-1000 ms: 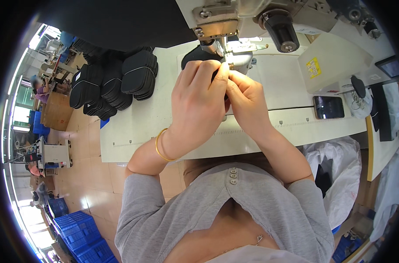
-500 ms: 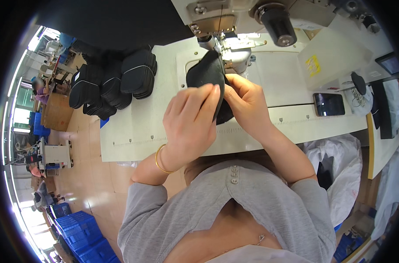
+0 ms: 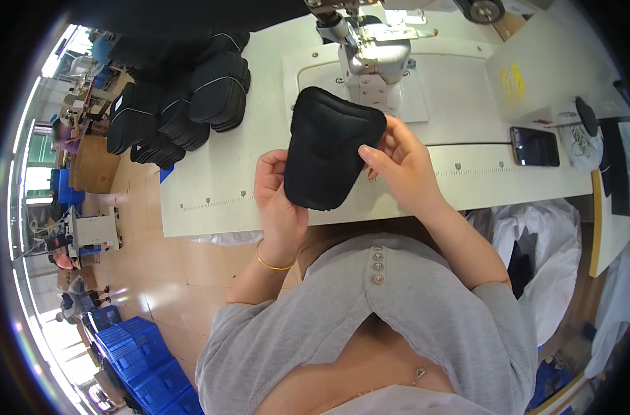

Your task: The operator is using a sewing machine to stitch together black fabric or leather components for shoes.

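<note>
A black padded fabric piece (image 3: 332,149), rounded at the corners and wider at its far end, is held up over the front of the white table. My left hand (image 3: 279,190) grips its left edge, with the thumb and part of the fingers hidden behind it. On the right edge, my right hand (image 3: 401,159) pinches it near the far corner, thumb on the upper face. Just beyond the piece stands the sewing machine's needle and presser-foot area (image 3: 373,59), apart from the fabric.
Banded stacks of black fabric pieces (image 3: 219,93) stand at the table's far left. A phone (image 3: 535,146) lies on the right, beside a white machine housing (image 3: 536,76). White bags (image 3: 557,242) hang at the right front. Blue crates (image 3: 138,353) stand on the floor at left.
The black piece has come away from the needle area toward me and turned from edge-on to flat, its face showing. My left hand has moved from above it to its left edge.
</note>
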Motion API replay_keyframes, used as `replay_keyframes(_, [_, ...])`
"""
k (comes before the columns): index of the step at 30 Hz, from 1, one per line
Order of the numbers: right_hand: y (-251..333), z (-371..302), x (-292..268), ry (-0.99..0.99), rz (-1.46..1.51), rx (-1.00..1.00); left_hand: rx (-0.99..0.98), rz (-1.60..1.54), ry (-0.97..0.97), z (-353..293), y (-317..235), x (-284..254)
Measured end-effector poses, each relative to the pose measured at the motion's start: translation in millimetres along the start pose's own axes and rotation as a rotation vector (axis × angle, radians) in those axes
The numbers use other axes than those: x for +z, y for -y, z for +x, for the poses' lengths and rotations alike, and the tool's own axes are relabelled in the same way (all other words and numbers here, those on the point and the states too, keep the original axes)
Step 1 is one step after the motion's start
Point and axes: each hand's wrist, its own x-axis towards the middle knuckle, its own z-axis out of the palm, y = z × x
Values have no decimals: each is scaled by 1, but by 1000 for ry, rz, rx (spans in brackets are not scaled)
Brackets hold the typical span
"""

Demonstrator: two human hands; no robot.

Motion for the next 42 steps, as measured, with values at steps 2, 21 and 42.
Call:
replay_keyframes(2, [-3, -4, -1, 102, 145, 128, -16, 4, 9, -3, 4, 0])
replay_keyframes(21, [-10, -13, -5, 120, 226, 241, -86, 133, 107, -7, 9, -23])
replay_keyframes(42, [-36, -65, -92, -118, -71, 92, -96, 1296, 335, 316, 46, 102])
